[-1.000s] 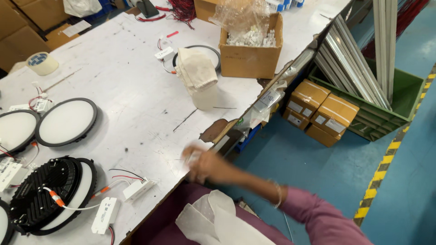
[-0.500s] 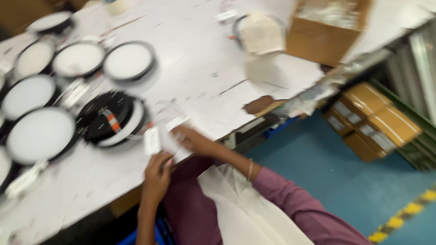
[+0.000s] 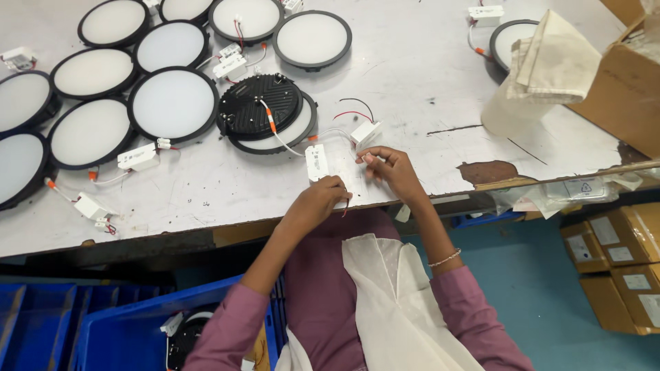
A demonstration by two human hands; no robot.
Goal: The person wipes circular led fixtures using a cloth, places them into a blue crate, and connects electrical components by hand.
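A small white rectangular driver box (image 3: 317, 162) lies flat near the desk's (image 3: 426, 75) near edge, its long axis running near to far, with white wires leaving its far end toward a black round lamp (image 3: 260, 106) lying face down. The left hand (image 3: 322, 198) rests curled just beside its near end. The right hand (image 3: 389, 167) pinches a thin wire to the box's right. White round lamps (image 3: 172, 103) lie to the left.

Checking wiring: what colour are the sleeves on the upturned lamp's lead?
Orange, on the white lead across the black lamp back; head view.
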